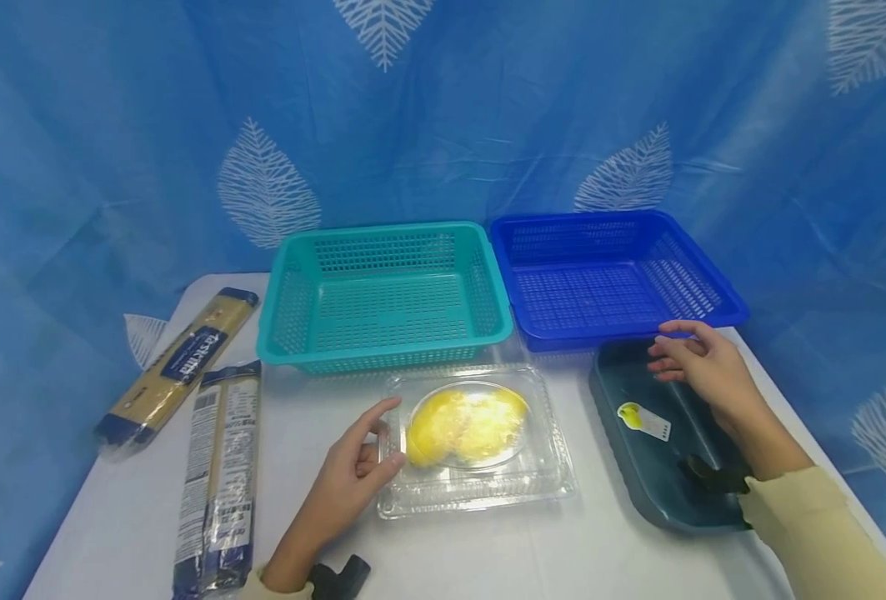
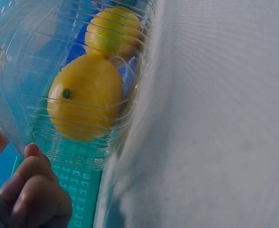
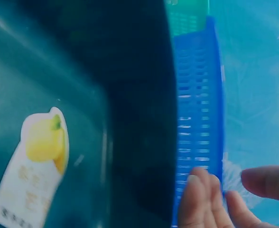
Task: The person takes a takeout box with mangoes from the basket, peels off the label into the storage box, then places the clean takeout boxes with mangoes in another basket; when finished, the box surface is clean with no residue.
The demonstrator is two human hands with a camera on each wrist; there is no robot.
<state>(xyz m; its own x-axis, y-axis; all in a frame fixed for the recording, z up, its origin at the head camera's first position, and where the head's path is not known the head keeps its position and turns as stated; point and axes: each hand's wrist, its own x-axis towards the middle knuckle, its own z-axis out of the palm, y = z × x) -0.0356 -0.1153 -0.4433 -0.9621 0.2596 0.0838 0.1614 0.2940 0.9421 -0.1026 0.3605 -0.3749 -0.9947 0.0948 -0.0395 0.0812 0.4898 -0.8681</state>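
Note:
A clear plastic clamshell box [image 1: 480, 492] with two yellow lemon-like fruits [image 2: 85, 97] inside lies closed on the white table. At its left edge is my left hand [image 1: 348, 471], thumb and index finger apart, fingertips [image 2: 32, 151] close against the box's corner. Whether they press on it is hard to tell. My right hand [image 1: 705, 375] hovers over the far end of a dark green basin [image 1: 626, 467], fingers loosely bent and holding nothing. Inside the basin lies a white card [image 3: 32, 171] with a yellow fruit picture.
Behind the box stands a teal basket [image 1: 390, 354], with a blue basket [image 1: 630, 329] to its right. On the left lie two packs of dry pasta, one slanted pack [image 1: 180, 367] and one upright-lying pack [image 1: 217, 475]. A blue curtain [image 1: 443, 125] hangs behind the table.

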